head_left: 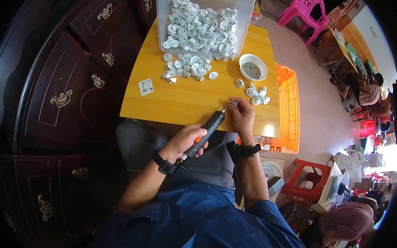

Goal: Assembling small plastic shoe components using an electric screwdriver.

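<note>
Left hand (183, 142) grips a dark pen-shaped electric screwdriver (206, 133), tip angled toward one o'clock; right hand (242, 116) pinches a small white plastic disc (233, 103) steady on the yellow wooden counter (183, 98).

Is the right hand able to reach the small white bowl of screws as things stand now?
Probably yes. The right hand rests at the table's near edge, and only a few loose white plastic discs lie between it and the white bowl; nothing tall blocks the way.

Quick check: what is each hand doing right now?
Left hand: closed around the dark electric screwdriver.
Right hand: fingers pinched at the screwdriver's tip; whatever it holds is too small to tell.
</note>
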Demonstrator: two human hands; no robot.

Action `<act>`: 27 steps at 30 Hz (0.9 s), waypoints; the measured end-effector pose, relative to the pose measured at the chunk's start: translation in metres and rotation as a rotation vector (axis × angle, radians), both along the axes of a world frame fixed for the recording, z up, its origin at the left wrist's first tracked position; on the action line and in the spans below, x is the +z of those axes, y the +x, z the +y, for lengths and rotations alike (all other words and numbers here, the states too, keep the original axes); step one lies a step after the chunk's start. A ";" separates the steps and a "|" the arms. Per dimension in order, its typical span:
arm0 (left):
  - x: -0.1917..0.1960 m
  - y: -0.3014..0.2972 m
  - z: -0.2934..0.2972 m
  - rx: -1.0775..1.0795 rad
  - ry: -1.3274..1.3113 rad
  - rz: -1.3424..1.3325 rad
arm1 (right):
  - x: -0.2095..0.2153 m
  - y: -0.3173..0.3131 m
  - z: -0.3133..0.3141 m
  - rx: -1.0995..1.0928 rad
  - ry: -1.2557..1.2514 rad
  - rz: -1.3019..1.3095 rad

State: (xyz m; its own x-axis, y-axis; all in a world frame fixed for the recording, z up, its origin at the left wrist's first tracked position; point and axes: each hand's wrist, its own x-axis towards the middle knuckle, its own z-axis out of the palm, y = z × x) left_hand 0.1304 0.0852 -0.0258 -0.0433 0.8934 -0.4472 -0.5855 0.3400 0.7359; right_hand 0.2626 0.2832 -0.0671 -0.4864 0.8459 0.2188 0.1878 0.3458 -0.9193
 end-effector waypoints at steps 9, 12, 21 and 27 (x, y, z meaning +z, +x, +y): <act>0.003 -0.002 0.002 -0.021 -0.016 0.020 | 0.002 0.000 -0.001 0.001 0.042 -0.013; 0.002 -0.003 0.003 -0.030 -0.024 0.046 | 0.006 0.000 -0.004 -0.004 0.054 -0.013; 0.003 -0.007 0.007 -0.070 -0.026 0.112 | 0.007 -0.001 -0.004 -0.021 0.011 -0.001; 0.008 -0.010 0.008 -0.076 -0.039 0.152 | 0.008 -0.001 -0.004 -0.021 0.018 -0.012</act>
State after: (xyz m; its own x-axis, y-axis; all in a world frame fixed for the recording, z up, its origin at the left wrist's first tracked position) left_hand 0.1205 0.0932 -0.0174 -0.0457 0.8788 -0.4750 -0.4399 0.4092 0.7994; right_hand 0.2614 0.2790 -0.0594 -0.4708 0.8521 0.2285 0.2061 0.3581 -0.9107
